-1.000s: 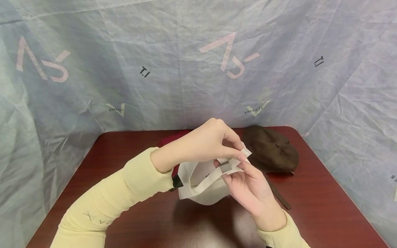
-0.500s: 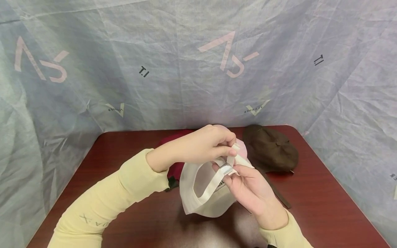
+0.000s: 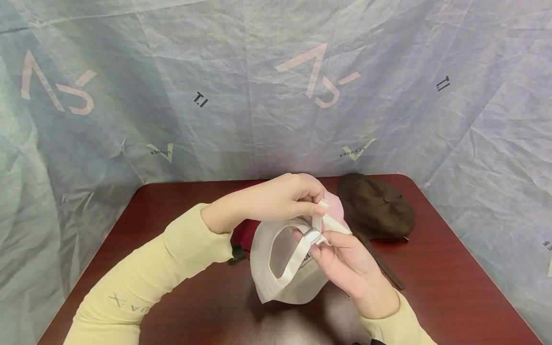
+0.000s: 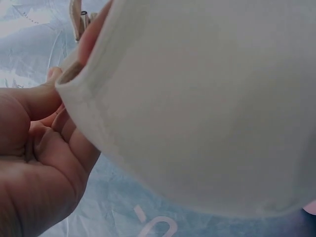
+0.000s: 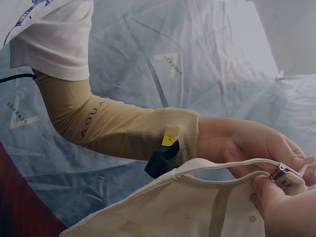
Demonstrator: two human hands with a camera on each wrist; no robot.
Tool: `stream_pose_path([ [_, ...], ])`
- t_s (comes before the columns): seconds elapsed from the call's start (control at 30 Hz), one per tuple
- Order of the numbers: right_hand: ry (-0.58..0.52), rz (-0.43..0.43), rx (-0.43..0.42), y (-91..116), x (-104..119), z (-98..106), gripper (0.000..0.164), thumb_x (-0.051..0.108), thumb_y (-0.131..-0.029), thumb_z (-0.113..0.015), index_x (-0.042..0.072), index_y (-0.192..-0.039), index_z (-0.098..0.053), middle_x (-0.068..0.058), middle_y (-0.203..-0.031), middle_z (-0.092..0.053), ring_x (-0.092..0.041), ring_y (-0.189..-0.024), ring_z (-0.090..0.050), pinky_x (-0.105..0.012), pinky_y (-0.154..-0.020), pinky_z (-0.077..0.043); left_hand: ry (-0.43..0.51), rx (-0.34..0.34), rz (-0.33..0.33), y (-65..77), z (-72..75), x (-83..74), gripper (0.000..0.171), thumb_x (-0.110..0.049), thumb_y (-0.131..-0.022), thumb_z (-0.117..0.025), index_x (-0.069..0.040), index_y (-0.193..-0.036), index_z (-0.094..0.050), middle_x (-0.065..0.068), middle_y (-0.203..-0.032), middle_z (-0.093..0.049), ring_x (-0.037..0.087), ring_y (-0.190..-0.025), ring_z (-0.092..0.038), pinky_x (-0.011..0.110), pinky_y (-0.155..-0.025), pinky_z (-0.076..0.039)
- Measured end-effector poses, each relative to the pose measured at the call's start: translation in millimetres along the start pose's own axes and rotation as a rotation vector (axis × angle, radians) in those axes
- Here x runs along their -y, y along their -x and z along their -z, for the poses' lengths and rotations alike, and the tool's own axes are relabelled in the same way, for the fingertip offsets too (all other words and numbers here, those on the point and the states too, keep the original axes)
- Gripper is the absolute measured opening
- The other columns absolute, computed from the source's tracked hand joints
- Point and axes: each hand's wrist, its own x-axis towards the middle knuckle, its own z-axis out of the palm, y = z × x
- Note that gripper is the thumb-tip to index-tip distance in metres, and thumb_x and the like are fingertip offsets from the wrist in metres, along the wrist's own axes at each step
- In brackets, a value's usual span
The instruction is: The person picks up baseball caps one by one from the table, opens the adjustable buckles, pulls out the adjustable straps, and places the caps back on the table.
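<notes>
A cream cap is held up over the table, its back opening and strap facing me. My left hand pinches the strap's free end above the metal buckle. Fingers and thumb of my right hand grip the strap right at that buckle. The left wrist view shows the cap's pale outer cloth beside my left hand. In the right wrist view the buckle sits at the fingertips, and part of the cap's underside shows.
Behind the cream cap lie a pink hat and a dark red item, both partly hidden. A brown cap with a narrow band rests at the right back of the wooden table. Grey cloth hangs behind.
The left hand has moved a little left and down with the strap end, now standing up from the buckle. The cap hangs slightly lower, and the pink hat has come into view.
</notes>
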Motion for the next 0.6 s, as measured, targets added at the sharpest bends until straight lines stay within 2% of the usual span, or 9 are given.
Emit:
stream_pose_path([
  [0.17, 0.045, -0.024, -0.051, -0.9, 0.6, -2.1, 0.052, -0.012, -0.092, -0.017, 0.006, -0.131, -0.046, -0.002, -0.129, -0.051, -0.024, -0.115, -0.053, -0.026, -0.104, -0.039, 0.086, 0.049, -0.001, -0.8, 3.4, 1.1, 0.017, -0.014, -0.092, -0.061, -0.01, -0.076, -0.059, -0.001, -0.071, -0.06, 0.004, -0.062, -0.046, 0.019, -0.06, -0.039],
  [0.27, 0.019, -0.02, -0.031, -1.7, 0.9, -1.7, 0.053, -0.012, -0.092, -0.015, 0.005, -0.132, -0.047, -0.002, -0.13, -0.051, -0.024, -0.116, -0.052, -0.027, -0.105, -0.038, 0.139, 0.075, 0.0, -1.7, 4.8, 1.6, 0.016, -0.012, -0.093, -0.06, -0.009, -0.077, -0.058, -0.001, -0.073, -0.064, 0.005, -0.064, -0.053, 0.019, -0.062, -0.041],
  [0.33, 0.02, -0.016, -0.038, -2.4, 1.1, -1.7, 0.054, -0.013, -0.092, -0.015, 0.005, -0.131, -0.048, -0.002, -0.13, -0.052, -0.025, -0.116, -0.052, -0.027, -0.105, -0.038, 0.216, 0.106, 0.02, -1.9, 5.5, 1.7, 0.016, -0.01, -0.093, -0.059, -0.006, -0.078, -0.057, 0.0, -0.076, -0.068, 0.008, -0.064, -0.06, 0.02, -0.065, -0.047],
  [0.47, 0.023, -0.012, -0.051, -4.2, 1.7, -1.7, 0.053, -0.013, -0.091, -0.016, 0.004, -0.131, -0.047, -0.003, -0.129, -0.051, -0.026, -0.115, -0.053, -0.027, -0.104, -0.039, 0.254, 0.125, 0.038, -2.6, 7.0, 4.3, 0.014, -0.01, -0.094, -0.058, -0.004, -0.081, -0.058, -0.001, -0.086, -0.07, 0.01, -0.075, -0.066, 0.022, -0.073, -0.05],
  [0.57, -0.019, -0.012, -0.054, -5.8, 2.3, -1.0, 0.051, -0.013, -0.091, -0.017, 0.002, -0.13, -0.046, -0.003, -0.128, -0.051, -0.026, -0.115, -0.054, -0.028, -0.105, -0.038, 0.27, 0.122, 0.046, -3.7, 8.1, 6.8, 0.013, -0.012, -0.095, -0.057, -0.004, -0.085, -0.06, -0.001, -0.088, -0.07, 0.009, -0.081, -0.066, 0.02, -0.077, -0.05],
  [0.6, -0.061, -0.013, -0.065, -5.9, 2.3, -0.7, 0.05, -0.014, -0.091, -0.019, 0.001, -0.13, -0.046, -0.002, -0.128, -0.054, -0.024, -0.116, -0.054, -0.03, -0.107, -0.037, 0.331, 0.13, 0.061, -3.9, 8.4, 7.2, 0.014, -0.012, -0.096, -0.055, -0.002, -0.087, -0.059, 0.002, -0.089, -0.07, 0.011, -0.082, -0.067, 0.022, -0.079, -0.051],
])
